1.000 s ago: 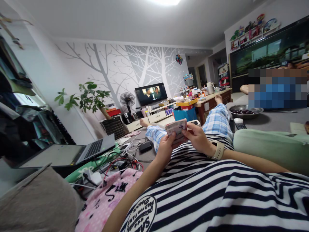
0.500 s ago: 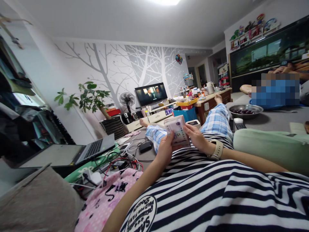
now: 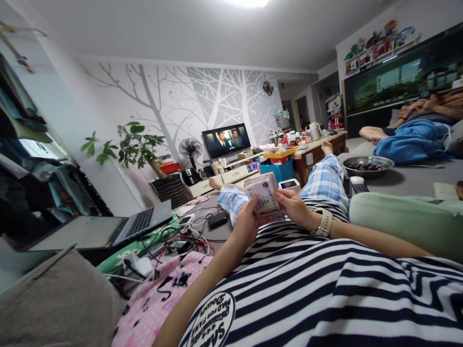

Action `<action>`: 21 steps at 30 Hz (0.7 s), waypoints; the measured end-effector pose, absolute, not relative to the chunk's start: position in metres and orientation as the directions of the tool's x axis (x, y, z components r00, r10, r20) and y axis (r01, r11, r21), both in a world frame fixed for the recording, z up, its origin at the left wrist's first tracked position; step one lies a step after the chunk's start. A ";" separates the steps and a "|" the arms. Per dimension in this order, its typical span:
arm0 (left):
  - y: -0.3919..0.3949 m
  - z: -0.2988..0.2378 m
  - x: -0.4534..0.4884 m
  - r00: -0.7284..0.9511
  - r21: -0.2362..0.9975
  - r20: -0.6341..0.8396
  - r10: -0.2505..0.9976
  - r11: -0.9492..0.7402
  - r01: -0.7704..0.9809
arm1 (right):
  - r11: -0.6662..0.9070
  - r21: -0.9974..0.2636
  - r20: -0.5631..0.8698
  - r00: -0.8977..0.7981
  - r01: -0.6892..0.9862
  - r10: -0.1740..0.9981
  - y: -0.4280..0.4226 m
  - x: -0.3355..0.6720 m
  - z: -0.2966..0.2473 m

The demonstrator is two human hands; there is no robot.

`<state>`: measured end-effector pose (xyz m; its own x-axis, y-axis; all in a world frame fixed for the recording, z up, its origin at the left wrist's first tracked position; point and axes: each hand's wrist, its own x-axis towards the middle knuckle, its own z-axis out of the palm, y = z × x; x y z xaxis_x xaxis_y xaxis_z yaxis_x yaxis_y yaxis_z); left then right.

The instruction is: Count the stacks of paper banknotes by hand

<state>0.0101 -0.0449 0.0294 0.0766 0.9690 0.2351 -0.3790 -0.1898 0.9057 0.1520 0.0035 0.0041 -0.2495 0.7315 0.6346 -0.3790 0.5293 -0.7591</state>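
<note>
I lie back in a striped shirt and hold a stack of banknotes point(image 3: 265, 196) above my belly with both hands. My left hand point(image 3: 246, 224) grips the stack from below on its left side, thumb up against the notes. My right hand point(image 3: 294, 207), with a beige watch at the wrist, pinches the right side of the stack, fingers curled on the top note, which shows a "5". My legs in blue checked trousers stretch out beyond the notes.
An open laptop point(image 3: 108, 229) sits at my left beside tangled cables point(image 3: 181, 241) and a pink cat-print cloth point(image 3: 162, 294). A metal bowl point(image 3: 368, 166) and a remote point(image 3: 358, 185) lie at right. Another person point(image 3: 412, 132) lies at far right. A television point(image 3: 226, 140) plays ahead.
The stack was edge-on a second ago; now its face with the "5" is tilted towards me. My right fingers have shifted on the top note.
</note>
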 end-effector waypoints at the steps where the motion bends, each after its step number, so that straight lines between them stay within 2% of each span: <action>1: -0.045 0.029 0.010 0.071 0.909 0.235 0.969 -0.194 -0.369 | 0.525 -0.754 0.638 -0.248 -0.396 0.729 0.004 0.152 0.004; 6: -0.042 0.028 0.011 0.008 0.926 0.247 0.969 -0.233 -0.297 | 0.470 -0.745 0.629 -0.266 -0.473 0.730 0.005 0.151 0.003; 14: -0.039 0.024 0.010 -0.002 0.937 0.240 0.971 -0.232 -0.261 | 0.320 -0.756 0.555 -0.299 -0.571 0.777 0.009 0.148 0.001; 21: -0.043 0.031 0.008 0.077 0.933 0.179 0.981 -0.145 -0.329 | 0.417 -0.769 0.578 -0.250 -0.484 0.776 0.011 0.151 0.002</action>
